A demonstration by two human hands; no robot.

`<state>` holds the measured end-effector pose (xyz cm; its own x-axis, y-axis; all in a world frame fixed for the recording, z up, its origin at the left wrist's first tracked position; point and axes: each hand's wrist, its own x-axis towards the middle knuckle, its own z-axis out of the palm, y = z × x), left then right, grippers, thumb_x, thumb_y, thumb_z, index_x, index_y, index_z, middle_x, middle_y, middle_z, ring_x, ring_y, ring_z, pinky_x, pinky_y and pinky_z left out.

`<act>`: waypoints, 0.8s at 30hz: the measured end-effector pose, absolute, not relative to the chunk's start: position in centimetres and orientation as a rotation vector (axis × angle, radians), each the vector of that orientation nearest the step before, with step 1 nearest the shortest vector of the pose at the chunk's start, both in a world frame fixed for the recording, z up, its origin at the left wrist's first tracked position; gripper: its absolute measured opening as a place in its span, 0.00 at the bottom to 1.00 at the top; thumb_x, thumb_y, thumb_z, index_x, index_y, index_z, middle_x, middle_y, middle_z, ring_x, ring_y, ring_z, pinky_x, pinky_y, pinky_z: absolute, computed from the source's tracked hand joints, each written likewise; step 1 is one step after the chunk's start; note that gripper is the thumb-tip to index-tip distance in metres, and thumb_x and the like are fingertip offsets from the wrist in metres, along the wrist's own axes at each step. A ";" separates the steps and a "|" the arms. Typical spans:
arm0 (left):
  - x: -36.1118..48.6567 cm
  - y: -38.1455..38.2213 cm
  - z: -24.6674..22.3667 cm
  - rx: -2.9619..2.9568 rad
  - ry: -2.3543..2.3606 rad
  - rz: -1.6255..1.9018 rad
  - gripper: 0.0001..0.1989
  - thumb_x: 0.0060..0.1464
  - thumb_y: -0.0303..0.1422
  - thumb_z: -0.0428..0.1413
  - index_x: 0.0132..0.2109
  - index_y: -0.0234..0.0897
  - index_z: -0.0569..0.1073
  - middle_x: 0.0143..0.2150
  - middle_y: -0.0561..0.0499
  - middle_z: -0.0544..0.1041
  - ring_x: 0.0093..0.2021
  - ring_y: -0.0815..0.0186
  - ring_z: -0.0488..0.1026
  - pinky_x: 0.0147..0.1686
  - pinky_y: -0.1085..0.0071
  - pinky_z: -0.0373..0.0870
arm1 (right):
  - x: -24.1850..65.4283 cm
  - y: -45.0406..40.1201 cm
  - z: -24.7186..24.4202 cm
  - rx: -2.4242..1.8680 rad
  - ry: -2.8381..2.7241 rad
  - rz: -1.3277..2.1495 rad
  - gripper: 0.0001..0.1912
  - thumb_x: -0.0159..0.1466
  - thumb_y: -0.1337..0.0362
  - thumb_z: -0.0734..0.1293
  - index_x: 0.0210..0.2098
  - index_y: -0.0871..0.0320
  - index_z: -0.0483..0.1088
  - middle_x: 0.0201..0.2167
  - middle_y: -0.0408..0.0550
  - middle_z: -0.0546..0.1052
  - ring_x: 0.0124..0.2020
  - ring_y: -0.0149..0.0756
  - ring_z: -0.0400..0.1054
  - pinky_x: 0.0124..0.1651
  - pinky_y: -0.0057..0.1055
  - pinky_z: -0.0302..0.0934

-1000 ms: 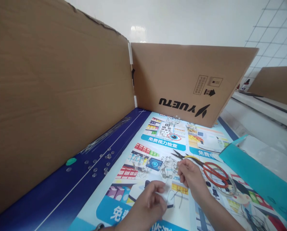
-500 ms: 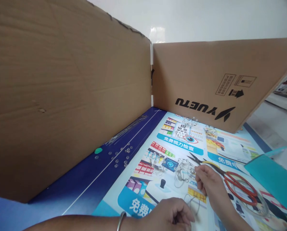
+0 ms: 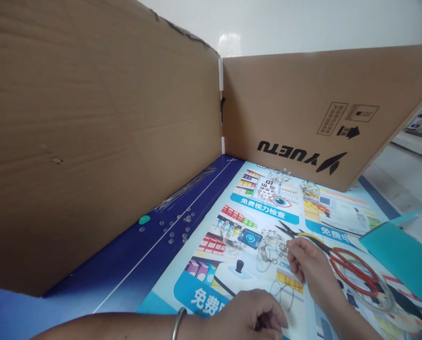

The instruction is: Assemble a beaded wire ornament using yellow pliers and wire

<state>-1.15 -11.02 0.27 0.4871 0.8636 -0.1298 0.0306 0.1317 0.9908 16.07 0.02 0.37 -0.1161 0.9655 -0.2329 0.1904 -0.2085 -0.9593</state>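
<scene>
The surface [image 3: 204,269] is covered by a printed poster sheet with Chinese text and an eye-chart graphic, edged by a dark blue band. Two upright cardboard panels [image 3: 90,141] [image 3: 303,104] stand along its far sides, the right one printed YUETU, with a white wall [image 3: 285,23] behind them. On the blue band lie scattered clear beads [image 3: 177,226] and a bundle of thin wires [image 3: 186,196]. Yellow-handled pliers [image 3: 310,237] and red-handled scissors [image 3: 354,271] lie to the right, near a teal card [image 3: 398,257]. The right hand [image 3: 308,264] has a closed grip, its fingertips pinched at the edge of a beaded wire frame [image 3: 272,246], touching it. The left hand [image 3: 248,314], wearing a metal bangle [image 3: 178,317], has its grip curled shut over something small and dark, mostly hidden, just beside a wire loop [image 3: 281,293] on the poster.
</scene>
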 end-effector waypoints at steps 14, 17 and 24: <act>-1.2 -11.1 0.1 1.407 0.889 0.735 0.10 0.48 0.30 0.56 0.40 0.35 0.74 0.32 0.51 0.71 0.31 0.71 0.67 0.31 0.76 0.64 | 16.2 0.1 0.5 -1.443 -1.344 1.428 0.17 0.57 0.50 0.63 0.21 0.56 0.63 0.12 0.39 0.64 0.12 0.25 0.54 0.14 0.23 0.44; -1.2 -11.0 0.1 1.420 0.890 0.736 0.10 0.47 0.30 0.56 0.40 0.35 0.74 0.33 0.50 0.72 0.31 0.70 0.67 0.31 0.76 0.64 | 16.1 0.1 0.5 -1.449 -1.351 1.432 0.18 0.57 0.49 0.63 0.21 0.56 0.62 0.12 0.39 0.64 0.12 0.25 0.54 0.14 0.23 0.45; -1.4 -11.1 0.7 1.535 0.951 0.723 0.10 0.49 0.30 0.55 0.41 0.35 0.74 0.34 0.50 0.72 0.31 0.69 0.68 0.31 0.76 0.66 | 16.3 0.0 0.4 -1.452 -1.388 1.433 0.19 0.58 0.48 0.62 0.20 0.56 0.62 0.12 0.39 0.64 0.12 0.25 0.54 0.15 0.24 0.45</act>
